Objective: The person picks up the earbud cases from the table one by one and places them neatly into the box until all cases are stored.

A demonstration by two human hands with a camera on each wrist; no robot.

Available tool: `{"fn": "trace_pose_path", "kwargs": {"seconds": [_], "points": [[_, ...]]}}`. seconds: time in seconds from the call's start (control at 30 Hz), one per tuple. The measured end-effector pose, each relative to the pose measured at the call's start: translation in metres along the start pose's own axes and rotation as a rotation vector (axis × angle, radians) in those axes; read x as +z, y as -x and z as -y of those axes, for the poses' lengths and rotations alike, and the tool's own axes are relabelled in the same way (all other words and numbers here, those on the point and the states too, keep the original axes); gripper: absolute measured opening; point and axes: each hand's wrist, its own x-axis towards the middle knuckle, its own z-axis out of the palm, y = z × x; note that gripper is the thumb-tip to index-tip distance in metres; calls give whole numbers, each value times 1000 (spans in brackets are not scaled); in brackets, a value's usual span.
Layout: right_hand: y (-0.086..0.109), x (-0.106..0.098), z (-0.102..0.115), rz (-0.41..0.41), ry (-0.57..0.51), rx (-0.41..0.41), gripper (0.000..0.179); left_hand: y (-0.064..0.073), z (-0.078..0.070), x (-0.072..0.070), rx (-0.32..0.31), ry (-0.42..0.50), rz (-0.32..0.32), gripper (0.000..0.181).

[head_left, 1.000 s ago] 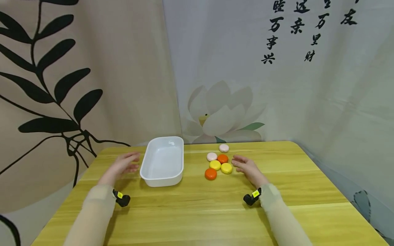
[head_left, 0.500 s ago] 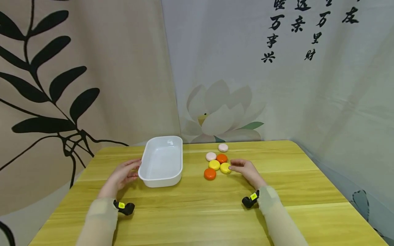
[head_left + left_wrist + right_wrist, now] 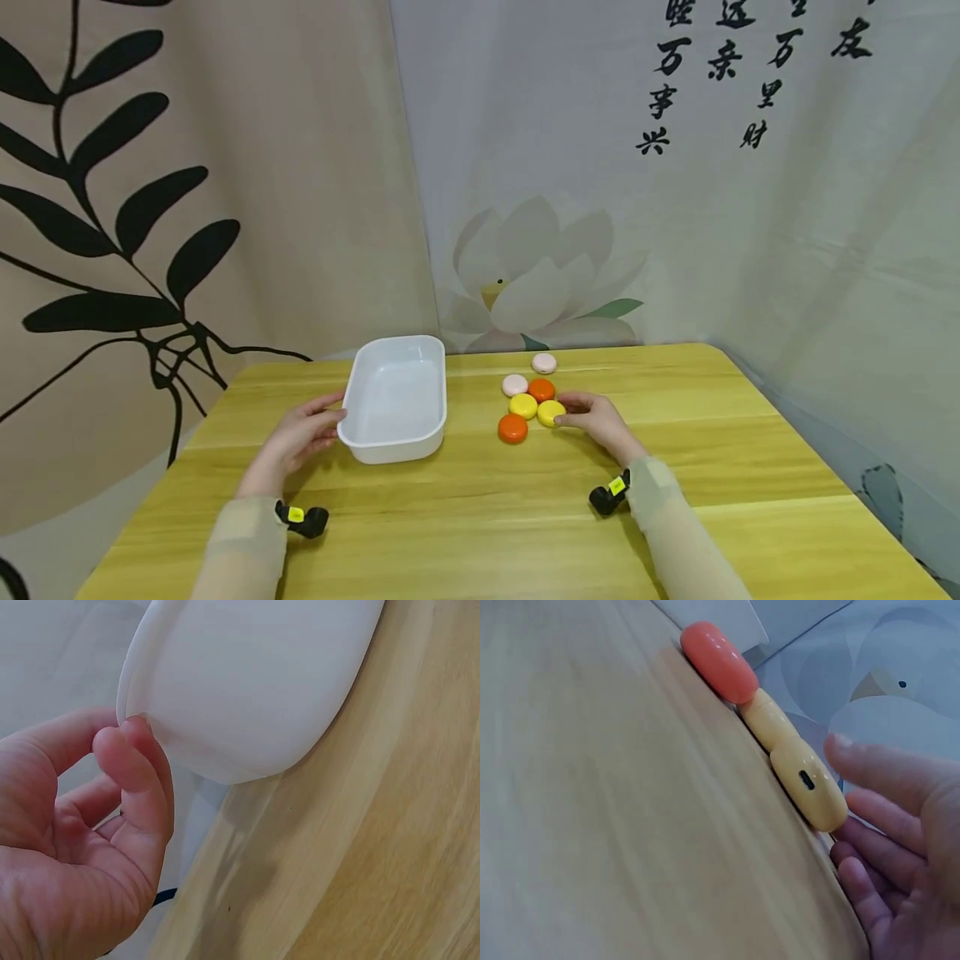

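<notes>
A white rectangular dish [image 3: 397,392] with rounded corners stands on the wooden table. My left hand [image 3: 303,435] is at its left side, thumb and fingertips pinching the rim; the left wrist view shows the fingertips [image 3: 139,729] right at the dish's edge [image 3: 225,697]. My right hand [image 3: 600,421] reaches around a yellow disc [image 3: 551,413] at the right of a small cluster. In the right wrist view, its thumb [image 3: 855,754] hovers just over this disc [image 3: 808,784], which has a dark slot in its side, and the other fingers lie behind it.
Another yellow disc [image 3: 522,406], an orange disc [image 3: 542,389], a nearer orange disc [image 3: 513,428] and a pale pink disc [image 3: 514,384] lie close together. A second pink disc [image 3: 543,362] sits near the table's [image 3: 480,525] back edge, before a printed curtain [image 3: 570,167].
My left hand has moved right to the dish and taken hold of its rim. My right hand has come left, its thumb and fingers now around the near-right yellow disc.
</notes>
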Motion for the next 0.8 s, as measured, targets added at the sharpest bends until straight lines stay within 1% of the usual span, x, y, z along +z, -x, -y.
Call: {"fn": "trace_pose_path", "kwargs": {"seconds": [0.17, 0.3, 0.43, 0.57, 0.67, 0.8], "points": [[0, 1, 0, -20, 50, -11, 44, -3, 4, 2, 25, 21, 9, 66], [-1, 1, -1, -11, 73, -26, 44, -4, 6, 2, 31, 31, 2, 65], [-1, 1, -2, -19, 64, -28, 42, -4, 4, 1, 29, 24, 6, 66], [-2, 1, -2, -45, 43, -40, 40, -4, 3, 1, 35, 22, 8, 65], [-3, 2, 0, -55, 45, -35, 42, -3, 2, 1, 34, 25, 10, 65], [-4, 6, 4, -68, 85, -4, 54, -2, 4, 1, 36, 34, 16, 64]]}}
